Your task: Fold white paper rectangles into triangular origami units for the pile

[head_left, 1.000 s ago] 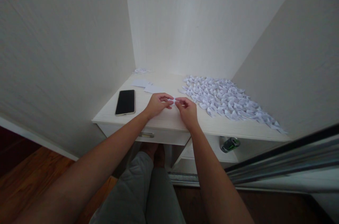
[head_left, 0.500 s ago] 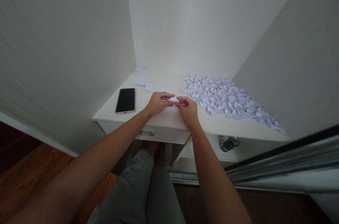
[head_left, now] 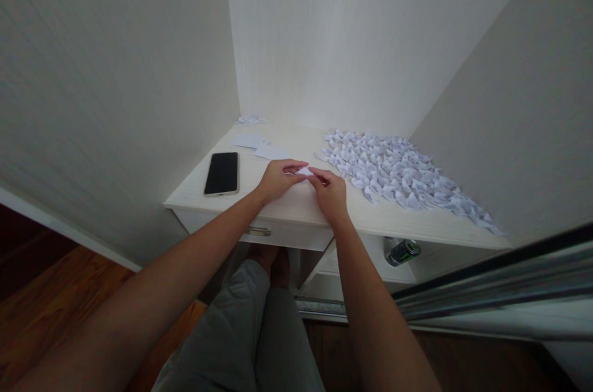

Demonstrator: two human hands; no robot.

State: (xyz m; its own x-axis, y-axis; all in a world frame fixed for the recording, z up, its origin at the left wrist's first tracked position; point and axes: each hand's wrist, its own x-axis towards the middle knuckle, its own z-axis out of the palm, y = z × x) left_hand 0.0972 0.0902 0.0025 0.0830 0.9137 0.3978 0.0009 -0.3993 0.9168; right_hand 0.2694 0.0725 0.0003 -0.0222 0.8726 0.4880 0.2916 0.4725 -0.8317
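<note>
My left hand (head_left: 277, 178) and my right hand (head_left: 330, 191) meet over the white desk top (head_left: 296, 207). Both pinch one small white piece of paper (head_left: 304, 171) between their fingertips, just above the surface. To the right of my hands lies a wide heap of several small folded white paper pieces (head_left: 398, 171). Flat white paper slips (head_left: 259, 145) lie behind my left hand.
A black phone (head_left: 222, 173) lies face up at the desk's left. A few more paper scraps (head_left: 250, 120) sit in the back left corner. Below the top are a drawer with a metal handle (head_left: 257, 231) and a green-black can (head_left: 402, 252). Walls close in on three sides.
My hands stayed together on the small paper, the fingers shifting slightly as they work it. The view drifted a little.
</note>
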